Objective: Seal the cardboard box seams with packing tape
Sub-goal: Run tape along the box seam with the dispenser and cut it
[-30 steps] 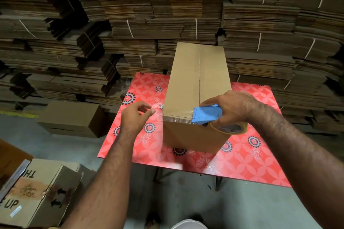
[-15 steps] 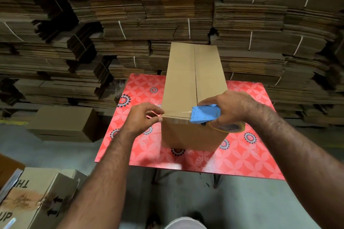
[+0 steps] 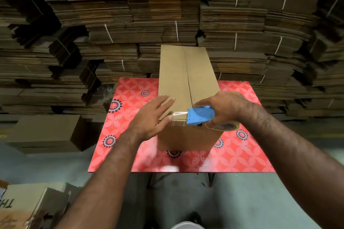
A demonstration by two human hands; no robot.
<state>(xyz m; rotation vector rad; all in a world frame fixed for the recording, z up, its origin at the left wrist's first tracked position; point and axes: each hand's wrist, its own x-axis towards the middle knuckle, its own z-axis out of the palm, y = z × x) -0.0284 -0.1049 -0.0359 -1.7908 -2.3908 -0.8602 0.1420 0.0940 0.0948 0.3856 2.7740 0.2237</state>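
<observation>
A tall brown cardboard box (image 3: 186, 72) stands on a red patterned table (image 3: 238, 156), its top flaps closed along a centre seam. My right hand (image 3: 225, 108) grips a blue tape dispenser (image 3: 200, 115) with a roll of packing tape (image 3: 223, 126) at the box's near top edge. A strip of clear tape (image 3: 178, 120) runs left from the dispenser along that edge. My left hand (image 3: 150, 119) is flat with straight fingers at the box's near left corner, over the tape's end.
Bundled stacks of flattened cardboard (image 3: 130, 16) fill the wall behind the table. A closed brown box (image 3: 46, 132) lies on the floor at the left. Printed cartons (image 3: 28, 208) lie at the lower left. Grey concrete floor (image 3: 242, 201) is below the table.
My left hand has gone from curled fingers beside the box's left corner to flat and spread, moving right onto the corner. The right hand and dispenser stay at the near edge.
</observation>
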